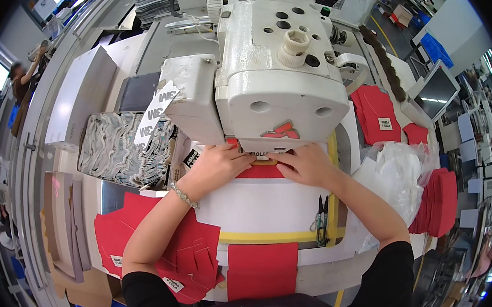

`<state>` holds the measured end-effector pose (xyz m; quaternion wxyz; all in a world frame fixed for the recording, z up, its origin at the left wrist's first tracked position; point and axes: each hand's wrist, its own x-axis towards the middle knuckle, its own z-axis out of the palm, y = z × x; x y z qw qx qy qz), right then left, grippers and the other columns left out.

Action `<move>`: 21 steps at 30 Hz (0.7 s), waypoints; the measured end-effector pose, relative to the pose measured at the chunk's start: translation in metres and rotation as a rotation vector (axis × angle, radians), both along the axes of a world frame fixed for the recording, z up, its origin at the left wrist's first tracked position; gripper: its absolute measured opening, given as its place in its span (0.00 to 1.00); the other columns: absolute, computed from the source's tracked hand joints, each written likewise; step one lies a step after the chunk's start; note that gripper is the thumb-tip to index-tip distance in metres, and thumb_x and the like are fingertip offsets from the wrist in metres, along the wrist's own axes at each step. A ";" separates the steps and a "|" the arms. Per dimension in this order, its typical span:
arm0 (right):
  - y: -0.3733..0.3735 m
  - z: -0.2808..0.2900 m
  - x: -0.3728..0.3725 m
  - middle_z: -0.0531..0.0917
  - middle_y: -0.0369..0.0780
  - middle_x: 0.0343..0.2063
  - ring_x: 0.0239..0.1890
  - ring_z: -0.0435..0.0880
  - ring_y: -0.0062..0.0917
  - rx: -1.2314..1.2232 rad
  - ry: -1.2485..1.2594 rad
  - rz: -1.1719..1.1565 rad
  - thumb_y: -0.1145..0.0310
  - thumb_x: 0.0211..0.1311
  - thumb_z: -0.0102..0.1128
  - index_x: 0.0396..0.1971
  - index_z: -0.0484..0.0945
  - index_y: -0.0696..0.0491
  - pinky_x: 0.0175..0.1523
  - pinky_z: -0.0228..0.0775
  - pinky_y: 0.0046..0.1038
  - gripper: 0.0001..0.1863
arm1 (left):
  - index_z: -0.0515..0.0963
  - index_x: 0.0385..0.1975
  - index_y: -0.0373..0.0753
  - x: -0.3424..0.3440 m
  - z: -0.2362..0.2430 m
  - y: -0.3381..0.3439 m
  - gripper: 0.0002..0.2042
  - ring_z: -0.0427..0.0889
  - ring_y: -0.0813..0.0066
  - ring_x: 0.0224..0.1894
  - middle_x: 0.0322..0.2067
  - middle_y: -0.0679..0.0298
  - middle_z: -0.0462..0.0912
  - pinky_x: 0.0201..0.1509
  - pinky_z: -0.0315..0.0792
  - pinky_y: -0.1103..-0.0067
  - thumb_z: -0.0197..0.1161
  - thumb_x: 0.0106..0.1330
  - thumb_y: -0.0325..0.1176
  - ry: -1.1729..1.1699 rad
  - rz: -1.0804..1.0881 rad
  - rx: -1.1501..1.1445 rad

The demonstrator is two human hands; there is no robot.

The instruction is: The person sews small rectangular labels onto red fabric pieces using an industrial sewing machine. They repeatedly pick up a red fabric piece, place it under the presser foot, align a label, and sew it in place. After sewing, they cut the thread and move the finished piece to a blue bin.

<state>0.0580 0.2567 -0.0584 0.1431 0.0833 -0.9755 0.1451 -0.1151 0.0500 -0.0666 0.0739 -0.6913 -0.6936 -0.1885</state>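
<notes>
Under the head of a white industrial sewing machine (279,101) lies a red fabric piece (259,172), its far part hidden by the machine. A small white label with dark print (255,153) shows on it, close to the needle area. My left hand (219,166) rests on the fabric's left side, with fingers stretched toward the label. From the right, my right hand (306,164) lies on the fabric, its fingertips near the same label. Both hands look flat, pressing the cloth rather than gripping it. The needle itself cannot be made out.
Small thread snips (321,222) lie right of the white work surface. Red labelled pieces (187,246) spread at left; another red piece (262,269) lies at the front edge. A box of bundled labels (119,147) stands left. Plastic bags (391,170) and red stacks (437,201) sit right.
</notes>
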 end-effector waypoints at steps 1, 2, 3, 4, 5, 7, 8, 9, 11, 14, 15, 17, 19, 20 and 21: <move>0.000 0.000 0.000 0.79 0.35 0.41 0.46 0.73 0.29 0.002 0.000 0.000 0.63 0.56 0.62 0.40 0.83 0.45 0.52 0.59 0.34 0.11 | 0.85 0.40 0.49 0.000 0.001 0.001 0.11 0.80 0.74 0.41 0.35 0.74 0.85 0.52 0.67 0.69 0.69 0.56 0.37 -0.001 -0.004 -0.006; 0.000 0.001 0.000 0.79 0.35 0.41 0.46 0.73 0.29 0.003 0.001 0.000 0.63 0.56 0.62 0.40 0.83 0.44 0.52 0.59 0.34 0.11 | 0.85 0.41 0.49 0.001 0.004 0.001 0.12 0.81 0.73 0.41 0.35 0.74 0.85 0.52 0.67 0.69 0.69 0.56 0.36 -0.002 -0.006 -0.013; -0.001 0.001 0.000 0.79 0.35 0.42 0.46 0.73 0.28 0.005 0.006 0.000 0.63 0.56 0.62 0.40 0.83 0.44 0.52 0.59 0.33 0.12 | 0.85 0.41 0.50 0.001 0.006 0.002 0.12 0.81 0.73 0.41 0.36 0.73 0.86 0.53 0.67 0.69 0.69 0.57 0.36 -0.002 -0.008 -0.019; -0.001 0.001 0.000 0.79 0.35 0.42 0.46 0.73 0.28 0.008 0.010 0.000 0.63 0.56 0.62 0.40 0.83 0.44 0.52 0.59 0.33 0.12 | 0.85 0.42 0.50 0.001 0.006 0.002 0.12 0.81 0.72 0.41 0.36 0.73 0.86 0.53 0.67 0.69 0.69 0.56 0.36 -0.016 -0.011 -0.024; -0.001 0.002 0.000 0.79 0.34 0.42 0.46 0.73 0.28 0.011 0.027 0.005 0.63 0.56 0.62 0.41 0.83 0.44 0.52 0.59 0.33 0.12 | 0.85 0.42 0.50 0.001 0.006 0.002 0.13 0.81 0.72 0.41 0.36 0.73 0.86 0.53 0.67 0.68 0.69 0.56 0.36 -0.029 -0.014 -0.028; 0.000 0.002 0.000 0.79 0.33 0.42 0.46 0.73 0.27 0.017 0.060 0.014 0.63 0.55 0.63 0.41 0.83 0.44 0.51 0.58 0.33 0.13 | 0.84 0.43 0.50 0.001 0.005 0.003 0.13 0.81 0.71 0.41 0.36 0.73 0.86 0.54 0.66 0.68 0.69 0.56 0.35 -0.047 -0.020 -0.019; -0.001 0.002 -0.001 0.79 0.33 0.41 0.46 0.73 0.27 0.018 0.073 0.016 0.63 0.55 0.63 0.41 0.83 0.44 0.51 0.58 0.32 0.13 | 0.84 0.43 0.50 0.001 0.004 0.004 0.13 0.81 0.71 0.41 0.36 0.73 0.86 0.54 0.66 0.68 0.68 0.56 0.35 -0.050 -0.022 -0.009; -0.001 0.003 -0.001 0.79 0.33 0.41 0.46 0.73 0.27 0.020 0.086 0.018 0.63 0.55 0.63 0.42 0.83 0.44 0.50 0.58 0.32 0.13 | 0.84 0.44 0.51 0.001 0.003 0.004 0.14 0.81 0.71 0.41 0.37 0.73 0.86 0.55 0.65 0.68 0.68 0.57 0.35 -0.053 -0.024 0.001; -0.001 0.003 -0.001 0.79 0.32 0.41 0.45 0.73 0.27 0.020 0.096 0.020 0.62 0.55 0.63 0.42 0.83 0.43 0.50 0.58 0.32 0.13 | 0.84 0.44 0.51 0.002 0.004 0.003 0.14 0.80 0.70 0.43 0.37 0.73 0.86 0.57 0.64 0.66 0.68 0.57 0.34 -0.040 -0.022 -0.012; -0.001 0.004 0.000 0.79 0.32 0.40 0.44 0.73 0.27 0.029 0.102 0.017 0.62 0.56 0.62 0.43 0.83 0.43 0.50 0.59 0.32 0.14 | 0.83 0.45 0.51 0.004 0.004 0.003 0.14 0.79 0.70 0.47 0.40 0.74 0.85 0.59 0.61 0.64 0.67 0.58 0.34 -0.032 -0.009 -0.032; -0.001 0.004 0.000 0.79 0.32 0.40 0.44 0.73 0.26 0.040 0.113 0.015 0.62 0.56 0.62 0.43 0.83 0.43 0.50 0.59 0.32 0.14 | 0.83 0.45 0.52 0.004 0.004 0.003 0.14 0.78 0.70 0.48 0.41 0.74 0.85 0.60 0.60 0.62 0.67 0.58 0.34 -0.031 -0.003 -0.039; -0.001 0.004 -0.001 0.78 0.32 0.38 0.43 0.73 0.26 0.045 0.140 0.019 0.61 0.56 0.62 0.43 0.83 0.42 0.49 0.59 0.31 0.14 | 0.83 0.47 0.52 0.005 0.004 0.003 0.14 0.76 0.76 0.50 0.44 0.77 0.84 0.55 0.61 0.64 0.63 0.60 0.34 0.032 -0.001 -0.042; 0.000 0.003 -0.002 0.77 0.32 0.36 0.43 0.73 0.25 0.033 0.172 0.029 0.61 0.56 0.62 0.43 0.83 0.42 0.49 0.59 0.31 0.14 | 0.82 0.48 0.52 0.006 0.006 0.002 0.15 0.74 0.78 0.53 0.46 0.78 0.83 0.52 0.61 0.64 0.61 0.61 0.33 0.057 0.005 -0.068; 0.000 0.003 -0.002 0.77 0.32 0.36 0.43 0.73 0.25 0.037 0.167 0.030 0.61 0.56 0.62 0.43 0.83 0.42 0.49 0.59 0.31 0.14 | 0.82 0.49 0.53 0.008 0.007 0.002 0.15 0.73 0.79 0.54 0.47 0.78 0.82 0.52 0.61 0.63 0.61 0.61 0.33 0.047 0.013 -0.091; -0.001 0.003 -0.002 0.77 0.32 0.36 0.42 0.73 0.25 0.041 0.162 0.032 0.61 0.56 0.62 0.43 0.83 0.42 0.48 0.59 0.32 0.14 | 0.81 0.49 0.53 0.009 0.008 0.002 0.16 0.73 0.79 0.55 0.48 0.78 0.82 0.52 0.61 0.62 0.61 0.61 0.33 0.037 0.020 -0.115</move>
